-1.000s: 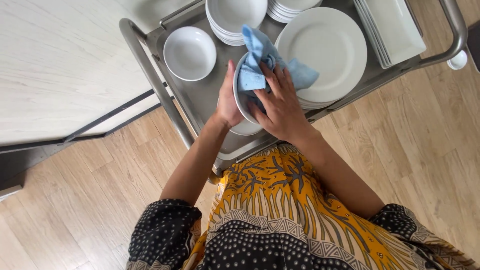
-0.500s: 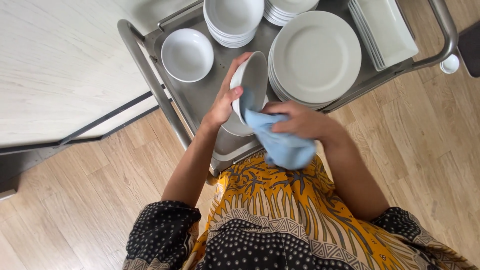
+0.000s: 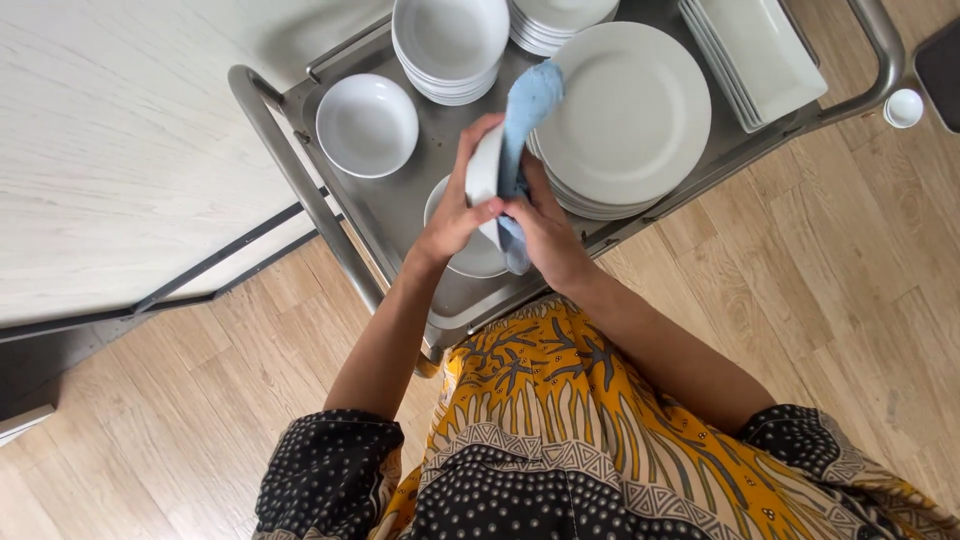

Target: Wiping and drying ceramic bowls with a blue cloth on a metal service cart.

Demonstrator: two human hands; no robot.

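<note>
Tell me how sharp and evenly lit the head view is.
Head view: soft, even daylight, no harsh glare on the plates; faint shadows under the cart; left hand, right hand and blue cloth slightly motion-soft; wide-angle bending at the edges.

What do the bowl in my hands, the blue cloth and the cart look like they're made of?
The bowl looks like glazed white ceramic: smooth and evenly white, like the stacked plates beside it. The blue cloth seems a soft woven or microfibre fabric; it drapes and folds limply. The cart looks like brushed stainless steel: dull grey sheet with a rounded tubular rail.
</note>
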